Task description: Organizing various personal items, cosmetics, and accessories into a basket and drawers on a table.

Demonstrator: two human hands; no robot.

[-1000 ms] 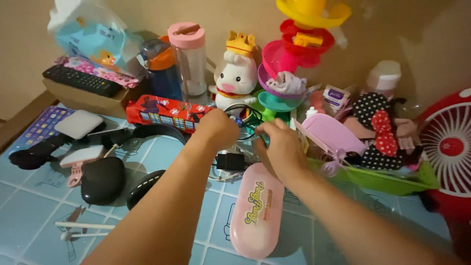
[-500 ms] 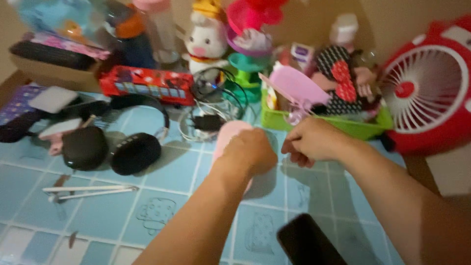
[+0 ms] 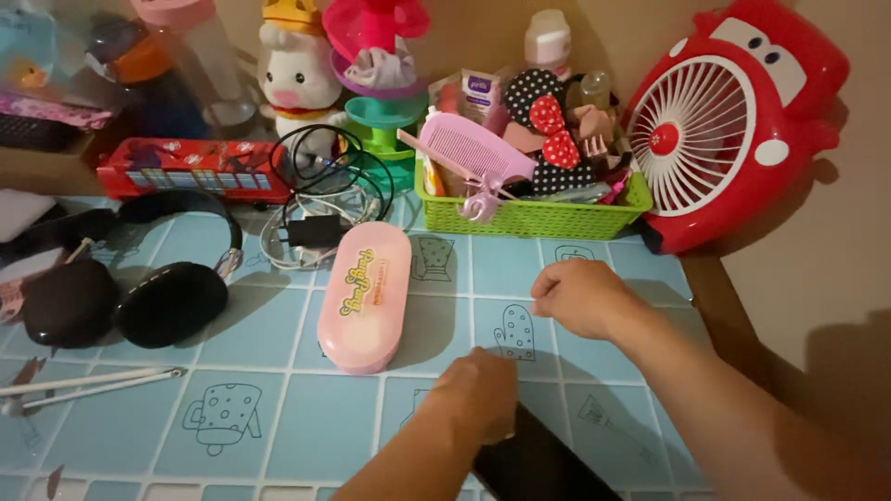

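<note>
So the flat black phone-like slab (image 3: 543,468) lies at the near edge of the blue tiled worktop (image 3: 278,427), left hand (image 3: 478,390) curled on its top end. Right hand (image 3: 580,297) rests nearby, loosely fisted, empty. Pink oval plastic case (image 3: 365,295) sits just left.

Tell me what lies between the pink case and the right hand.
Head view: only bare blue tiled mat lies between the pink case and the right hand.
</note>
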